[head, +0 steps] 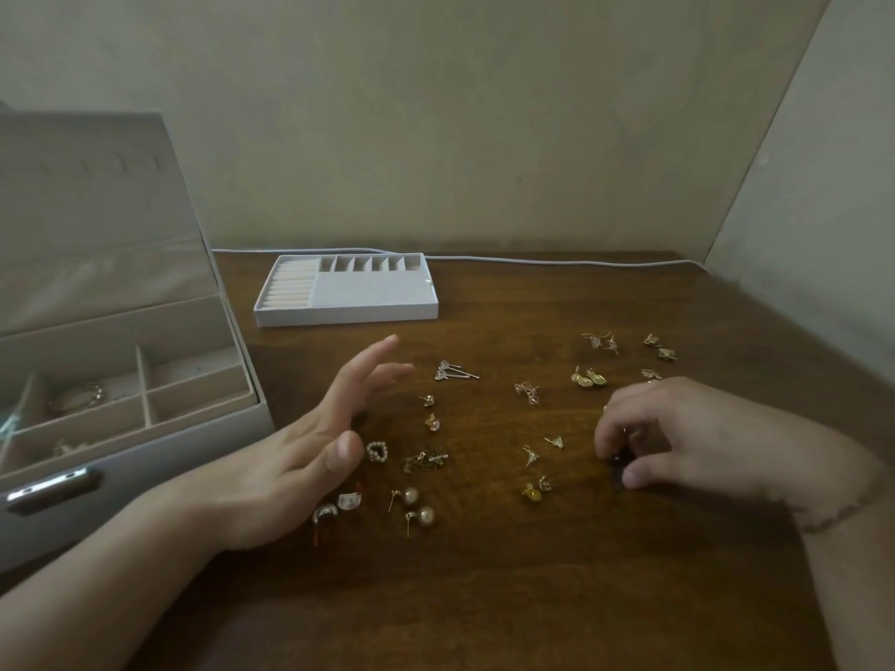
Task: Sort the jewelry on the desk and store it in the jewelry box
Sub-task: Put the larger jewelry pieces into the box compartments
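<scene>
The sorting looks barely begun — most of the small gold and pearl earrings (484,428) lie scattered in loose pairs across the dark brown wooden desk (484,598). The pale grey fabric-lined jewelry box (145,418) stands open at nine o'clock, lid upright, with only a few gold pieces in its square compartments. Its grey removable tray (346,290), with ring rolls and small slots, sits at twelve o'clock and appears empty.

The left hand (310,452) hovers open, fingers straight and spread, just above the earrings at eight o'clock. The right hand (678,433), at three o'clock, curls its fingertips round a small dark piece (619,464) on the desk — what kind, I cannot tell.

Two round, glossy pearl studs (419,506) on thin posts lie near six o'clock.
</scene>
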### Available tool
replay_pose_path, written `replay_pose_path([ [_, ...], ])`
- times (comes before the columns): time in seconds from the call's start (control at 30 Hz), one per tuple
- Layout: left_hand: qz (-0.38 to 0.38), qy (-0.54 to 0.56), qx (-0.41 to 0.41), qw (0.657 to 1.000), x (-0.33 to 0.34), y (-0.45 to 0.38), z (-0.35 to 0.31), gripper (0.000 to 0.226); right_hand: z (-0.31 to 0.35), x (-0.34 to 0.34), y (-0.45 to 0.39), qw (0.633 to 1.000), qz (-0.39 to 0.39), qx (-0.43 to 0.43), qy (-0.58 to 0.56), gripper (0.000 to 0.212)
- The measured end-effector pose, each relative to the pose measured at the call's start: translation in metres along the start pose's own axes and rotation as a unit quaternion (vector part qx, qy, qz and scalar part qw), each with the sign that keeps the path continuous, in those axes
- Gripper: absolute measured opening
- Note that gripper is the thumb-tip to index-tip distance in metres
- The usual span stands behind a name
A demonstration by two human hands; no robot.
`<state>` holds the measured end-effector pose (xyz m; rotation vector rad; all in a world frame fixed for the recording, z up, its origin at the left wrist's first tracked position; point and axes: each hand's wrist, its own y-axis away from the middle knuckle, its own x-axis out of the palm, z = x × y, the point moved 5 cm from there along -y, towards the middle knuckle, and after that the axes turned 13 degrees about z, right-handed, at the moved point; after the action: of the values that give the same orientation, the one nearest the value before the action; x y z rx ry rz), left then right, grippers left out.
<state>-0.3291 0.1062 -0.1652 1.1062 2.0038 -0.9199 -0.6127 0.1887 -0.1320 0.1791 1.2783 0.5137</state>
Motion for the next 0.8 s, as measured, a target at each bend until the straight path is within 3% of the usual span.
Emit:
replay_pose_path([
  [0.13,0.012,0.088,-0.105,0.991,0.014,0.013,0.034,0.095,0.001,0.002,-0.004,1.0,0.011,-0.01,-0.004,0.019],
  [0.23,0.051,0.111,-0.079,0.989,0.007,0.011,0.025,0.093,0.001,0.002,-0.005,1.0,0.011,-0.01,0.009,0.021],
  [0.53,0.076,0.134,-0.091,0.984,0.005,0.008,0.006,0.088,0.0,0.002,-0.006,0.999,0.008,-0.027,-0.021,0.018],
  [0.77,0.093,0.151,-0.101,0.979,-0.002,0.017,-0.013,0.086,0.003,-0.014,0.009,0.975,-0.103,-0.119,-0.16,0.006],
  [0.8,0.095,0.152,-0.101,0.979,-0.003,0.019,-0.017,0.087,0.003,-0.017,0.011,0.965,-0.128,-0.137,-0.182,0.016],
])
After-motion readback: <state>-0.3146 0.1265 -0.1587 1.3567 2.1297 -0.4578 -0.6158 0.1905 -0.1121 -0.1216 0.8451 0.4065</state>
